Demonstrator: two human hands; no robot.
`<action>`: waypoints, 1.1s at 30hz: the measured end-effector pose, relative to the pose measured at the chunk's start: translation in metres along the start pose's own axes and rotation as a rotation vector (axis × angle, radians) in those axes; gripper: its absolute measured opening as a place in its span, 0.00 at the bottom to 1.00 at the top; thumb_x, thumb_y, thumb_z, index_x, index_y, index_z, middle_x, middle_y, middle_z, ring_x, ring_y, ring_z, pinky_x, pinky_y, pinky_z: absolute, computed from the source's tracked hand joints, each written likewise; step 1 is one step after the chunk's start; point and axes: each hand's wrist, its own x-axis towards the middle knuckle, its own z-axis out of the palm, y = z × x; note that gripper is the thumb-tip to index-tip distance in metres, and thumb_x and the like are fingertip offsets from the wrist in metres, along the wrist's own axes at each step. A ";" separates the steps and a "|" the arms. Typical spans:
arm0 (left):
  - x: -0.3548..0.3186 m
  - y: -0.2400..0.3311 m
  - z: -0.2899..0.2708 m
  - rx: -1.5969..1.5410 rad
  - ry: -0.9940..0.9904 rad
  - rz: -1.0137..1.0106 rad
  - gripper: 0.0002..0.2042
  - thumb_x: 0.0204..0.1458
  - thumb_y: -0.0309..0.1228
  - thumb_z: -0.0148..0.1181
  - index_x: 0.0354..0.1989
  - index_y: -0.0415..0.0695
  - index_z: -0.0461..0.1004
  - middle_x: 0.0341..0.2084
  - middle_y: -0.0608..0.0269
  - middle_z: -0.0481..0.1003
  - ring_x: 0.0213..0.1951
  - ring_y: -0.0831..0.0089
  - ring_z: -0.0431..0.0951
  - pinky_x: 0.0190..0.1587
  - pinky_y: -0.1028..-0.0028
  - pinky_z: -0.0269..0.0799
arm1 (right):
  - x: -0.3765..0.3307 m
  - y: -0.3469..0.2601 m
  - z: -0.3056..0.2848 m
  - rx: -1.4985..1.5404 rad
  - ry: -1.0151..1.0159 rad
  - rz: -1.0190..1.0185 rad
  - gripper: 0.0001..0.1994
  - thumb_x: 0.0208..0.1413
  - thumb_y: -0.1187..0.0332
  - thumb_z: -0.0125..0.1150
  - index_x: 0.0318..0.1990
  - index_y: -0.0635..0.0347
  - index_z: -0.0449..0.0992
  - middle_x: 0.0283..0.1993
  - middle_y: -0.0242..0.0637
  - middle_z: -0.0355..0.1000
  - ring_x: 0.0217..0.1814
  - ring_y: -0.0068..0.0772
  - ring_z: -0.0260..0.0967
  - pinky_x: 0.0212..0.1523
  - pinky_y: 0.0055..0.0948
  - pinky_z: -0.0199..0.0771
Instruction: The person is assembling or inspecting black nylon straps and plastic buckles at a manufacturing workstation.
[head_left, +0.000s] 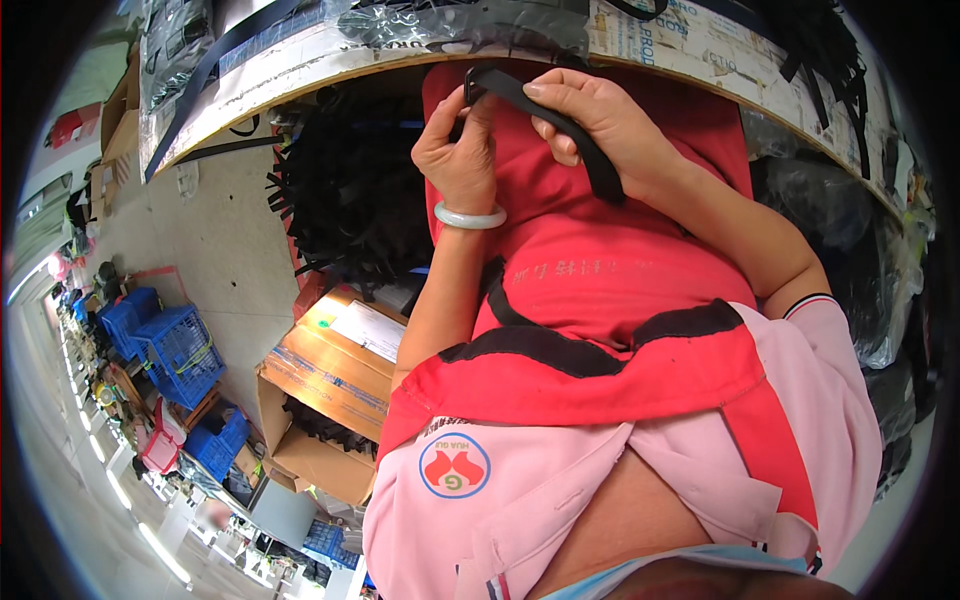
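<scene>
Over my lap, just below the table edge, both hands are closed on one black webbing strap. My left hand, with a pale bangle on its wrist, pinches the strap's far end, where a small black buckle shows. My right hand grips the strap farther along, thumb on top and fingers curled beneath. Past that grip the loose end hangs down beside my right wrist. Behind the strap lies my red apron.
The worn table edge curves across the top, with black straps and plastic bags on it. To my left are a heap of black strips and an open cardboard box. Blue crates stand farther off on the floor.
</scene>
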 end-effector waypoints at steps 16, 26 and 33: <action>-0.002 -0.019 -0.004 0.263 -0.194 0.296 0.10 0.50 0.16 0.61 0.41 0.35 0.77 0.29 0.69 0.75 0.29 0.84 0.70 0.32 0.85 0.64 | 0.027 0.012 -0.019 0.035 -0.084 -0.127 0.14 0.61 0.65 0.57 0.50 0.63 0.70 0.28 0.32 0.72 0.24 0.17 0.67 0.25 0.15 0.69; 0.006 0.016 -0.008 -0.197 -0.228 -0.596 0.11 0.54 0.30 0.62 0.41 0.37 0.78 0.23 0.65 0.75 0.21 0.81 0.70 0.16 0.82 0.59 | 0.019 0.020 -0.028 -0.852 0.016 -0.852 0.08 0.56 0.68 0.63 0.39 0.63 0.77 0.29 0.28 0.71 0.33 0.16 0.65 0.36 0.17 0.65; -0.001 0.025 0.001 -0.048 -0.119 -0.375 0.09 0.52 0.27 0.64 0.38 0.35 0.79 0.23 0.66 0.75 0.20 0.82 0.71 0.16 0.83 0.60 | -0.004 -0.017 -0.023 -0.774 -0.060 -0.131 0.12 0.56 0.65 0.61 0.24 0.61 0.72 0.19 0.22 0.61 0.22 0.11 0.53 0.22 0.18 0.53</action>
